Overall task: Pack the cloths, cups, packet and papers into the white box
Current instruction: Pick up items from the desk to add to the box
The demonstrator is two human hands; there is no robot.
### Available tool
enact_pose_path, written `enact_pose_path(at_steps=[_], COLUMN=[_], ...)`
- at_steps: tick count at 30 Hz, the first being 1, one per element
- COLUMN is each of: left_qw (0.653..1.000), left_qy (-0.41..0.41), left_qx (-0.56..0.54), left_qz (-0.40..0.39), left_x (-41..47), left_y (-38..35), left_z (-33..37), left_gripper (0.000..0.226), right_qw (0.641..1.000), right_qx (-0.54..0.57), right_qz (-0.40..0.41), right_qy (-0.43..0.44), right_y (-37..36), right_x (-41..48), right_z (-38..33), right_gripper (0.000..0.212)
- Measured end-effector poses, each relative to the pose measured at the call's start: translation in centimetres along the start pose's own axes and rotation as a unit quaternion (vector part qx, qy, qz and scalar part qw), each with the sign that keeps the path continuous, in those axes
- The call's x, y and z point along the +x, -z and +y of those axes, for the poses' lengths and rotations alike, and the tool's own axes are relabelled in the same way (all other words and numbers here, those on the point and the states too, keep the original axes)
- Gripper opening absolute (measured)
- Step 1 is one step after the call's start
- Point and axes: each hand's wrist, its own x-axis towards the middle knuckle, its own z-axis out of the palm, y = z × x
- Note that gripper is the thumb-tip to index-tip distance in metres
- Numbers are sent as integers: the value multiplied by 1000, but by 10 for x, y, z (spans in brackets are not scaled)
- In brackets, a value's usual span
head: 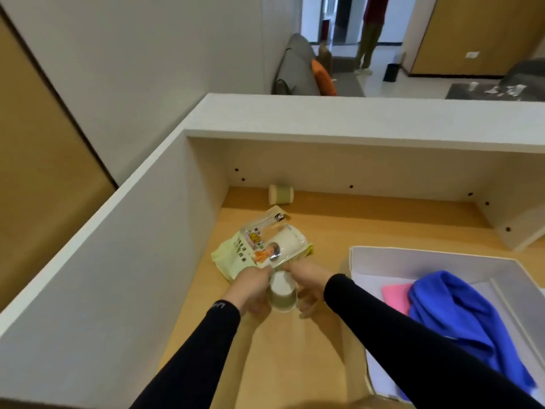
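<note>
White box [424, 256] holds blue cloth [460, 314] and pink cloth [395, 296].

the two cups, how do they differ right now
The far cup lies on its side by the back wall, untouched; the near cup stands upside down between the left hand and right hand. The far cup looks smaller, being farther off. Both are pale green and white.
</note>
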Motion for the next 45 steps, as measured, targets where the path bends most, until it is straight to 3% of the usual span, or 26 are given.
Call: enact_pose_path(at_steps=[2,4,9,13,17,21,24,26,29,31,33,36,41,45], left_qw=[1000,997,972,943,931,936,941,945,953,968,978,983,979,971], left_qy=[-4,-42,-185,-276,-309,-279,-234,-217,-226,-217,-198,-171,-86,1], left_qx=[-30,-67,-117,-181,-187,-143,-80,26,83,36,-19,-59,-121,-165], left_qz=[-5,16,86,49,-52,-162,-230,-245,-184,-123,-60,29,137,176], left_x=[2,3,-13,-40,-62,-73,-74,-69,-51,-34,-21,-7,-2,0], left_y=[-3,-5,-2,-12,-48,-96,-125,-132,-118,-94,-66,-25,35,56], left_z=[-4,-1,44,102,144,159,154,147,138,131,120,95,39,-2], left_gripper=[33,30,24,24,21,24,22,18,15,16,18,16,14,56], right_qw=[1000,999,963,905,905,917,943,958,956,951,941,943,973,980], right_qx=[19,21,31,4,48,76,34,-43,-58,30,91,75,-8,-68], right_qz=[-12,5,147,283,329,343,319,285,288,293,276,222,109,87], right_qy=[-17,25,225,317,265,189,84,2,14,95,172,235,205,164], right_y=[-3,-2,33,89,141,168,176,176,173,163,147,119,68,41], right_x=[1,-1,-31,-88,-136,-163,-158,-153,-144,-134,-121,-95,-44,0], right_z=[1,-4,-31,-38,-13,32,68,88,92,74,46,7,-46,-60], right_gripper=[36,22,19,23,18,18,20,23,25,20,29,39,46,58])
